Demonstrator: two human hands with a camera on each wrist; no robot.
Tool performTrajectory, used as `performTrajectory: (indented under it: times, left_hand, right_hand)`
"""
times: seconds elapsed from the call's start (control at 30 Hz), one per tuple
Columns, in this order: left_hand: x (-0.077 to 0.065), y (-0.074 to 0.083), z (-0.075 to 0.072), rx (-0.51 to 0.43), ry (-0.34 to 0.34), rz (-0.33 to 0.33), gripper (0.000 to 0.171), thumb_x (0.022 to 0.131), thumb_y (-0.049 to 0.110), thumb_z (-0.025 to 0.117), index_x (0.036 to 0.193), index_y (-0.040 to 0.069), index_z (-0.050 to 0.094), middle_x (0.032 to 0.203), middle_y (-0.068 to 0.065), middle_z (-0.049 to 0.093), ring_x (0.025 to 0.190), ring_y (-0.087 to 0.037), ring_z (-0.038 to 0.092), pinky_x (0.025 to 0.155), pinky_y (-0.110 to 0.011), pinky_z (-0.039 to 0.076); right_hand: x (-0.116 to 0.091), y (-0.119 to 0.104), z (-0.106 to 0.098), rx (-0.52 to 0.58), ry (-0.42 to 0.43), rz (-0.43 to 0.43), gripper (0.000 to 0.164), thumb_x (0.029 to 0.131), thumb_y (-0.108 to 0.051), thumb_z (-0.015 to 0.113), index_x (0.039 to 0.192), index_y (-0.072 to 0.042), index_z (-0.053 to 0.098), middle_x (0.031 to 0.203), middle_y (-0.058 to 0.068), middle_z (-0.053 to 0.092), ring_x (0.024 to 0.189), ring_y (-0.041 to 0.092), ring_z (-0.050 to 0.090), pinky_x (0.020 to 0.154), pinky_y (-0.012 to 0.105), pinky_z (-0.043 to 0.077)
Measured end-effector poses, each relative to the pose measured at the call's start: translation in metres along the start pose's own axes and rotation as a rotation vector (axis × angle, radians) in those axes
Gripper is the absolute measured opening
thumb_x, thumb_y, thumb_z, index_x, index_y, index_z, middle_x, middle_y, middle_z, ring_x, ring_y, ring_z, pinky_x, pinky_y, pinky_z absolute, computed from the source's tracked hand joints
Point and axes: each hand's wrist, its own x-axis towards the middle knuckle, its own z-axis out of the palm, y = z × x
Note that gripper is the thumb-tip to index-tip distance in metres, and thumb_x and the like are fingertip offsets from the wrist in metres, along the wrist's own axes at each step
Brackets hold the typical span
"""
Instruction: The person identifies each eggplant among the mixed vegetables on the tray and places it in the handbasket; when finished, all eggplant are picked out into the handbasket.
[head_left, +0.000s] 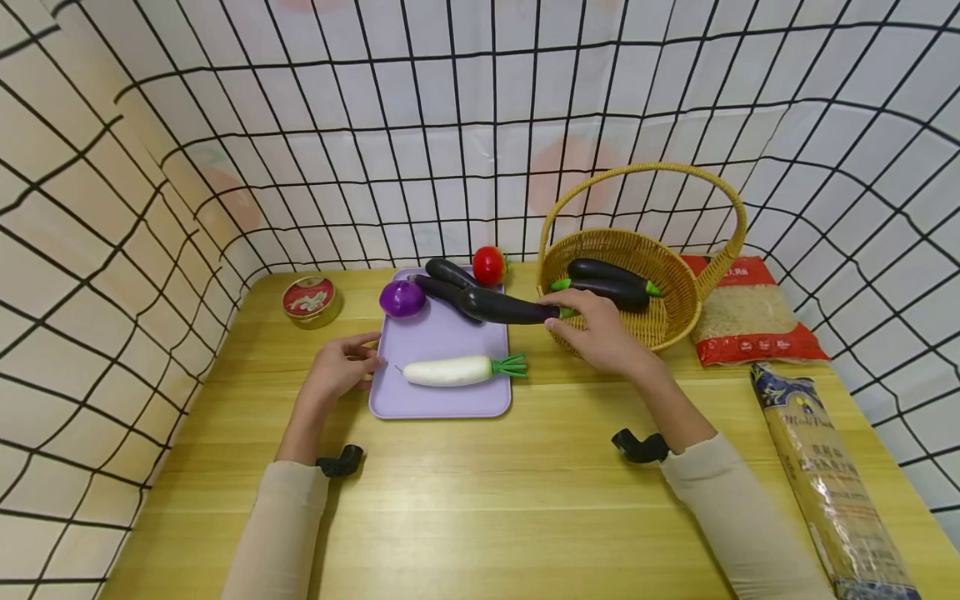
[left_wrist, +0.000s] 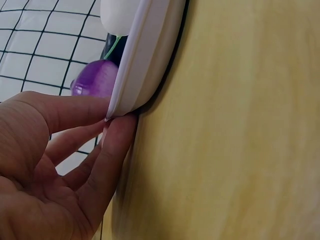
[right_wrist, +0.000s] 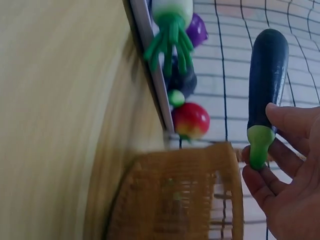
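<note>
My right hand grips a dark eggplant near its green stem end, and the body points left above the tray's back right part. In the right wrist view this eggplant is up off the table. My left hand pinches the left rim of the lilac tray, thumb above and fingers below. On the tray lie a white radish with green leaves, a purple onion, two more eggplants at the back, partly covered by the held one, and a red tomato at the back right corner.
Right of the tray stands a wicker basket with a tall handle and two eggplants inside. Beyond it lie a red-edged bag and a long clear packet. A round tin sits back left. Grid-patterned cloth walls surround the table.
</note>
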Motion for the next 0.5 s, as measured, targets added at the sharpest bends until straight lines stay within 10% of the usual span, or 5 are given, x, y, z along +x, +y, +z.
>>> performTrajectory:
  times: [0.5]
  left_hand:
    - [0.003,-0.004,0.001,-0.014,-0.009,0.031,0.056,0.096,0.012,0.072,0.15,0.019,0.056,0.129,-0.022,0.061,0.102,-0.025,0.065,0.073,-0.029,0.065]
  right_hand:
    - [-0.025,0.046,-0.053,-0.077,0.018,0.163,0.039,0.106,-0.03,0.058,0.143,-0.017,0.06,0.15,0.02,0.054,0.138,0.045,0.047,0.107,0.064,0.042]
